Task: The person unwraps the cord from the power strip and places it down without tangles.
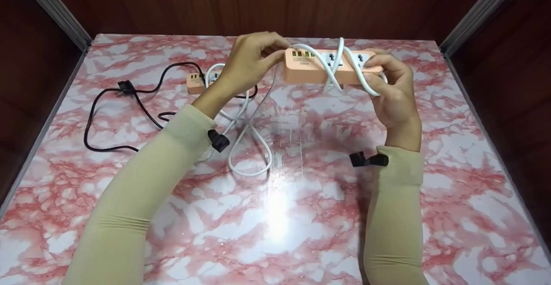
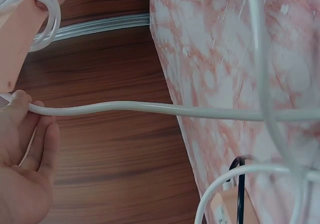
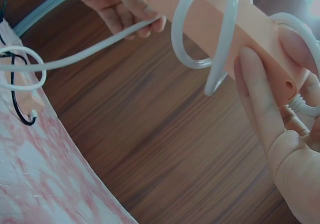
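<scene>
Raised above the table is an orange power strip [image 1: 308, 76] with USB ports at its left end and white sockets along its top. Its white cord [image 1: 320, 57] crosses the strip in loose loops. My right hand [image 1: 396, 87] grips the strip's right end, where the cord leaves the body, as the right wrist view shows. At the other end, my left hand [image 1: 254, 57] pinches the cord between thumb and fingers, close to the strip's corner. From there the cord [image 2: 120, 106] runs away toward the table, where a loop of it lies.
A second orange power strip [image 1: 196, 83] lies at the back left, partly behind the left arm, with white cord around it. A black cable [image 1: 88, 125] with a black plug [image 1: 126, 87] spreads over the marbled table [image 1: 318, 224]. Dark wooden panels [image 1: 275, 5] enclose the back and sides.
</scene>
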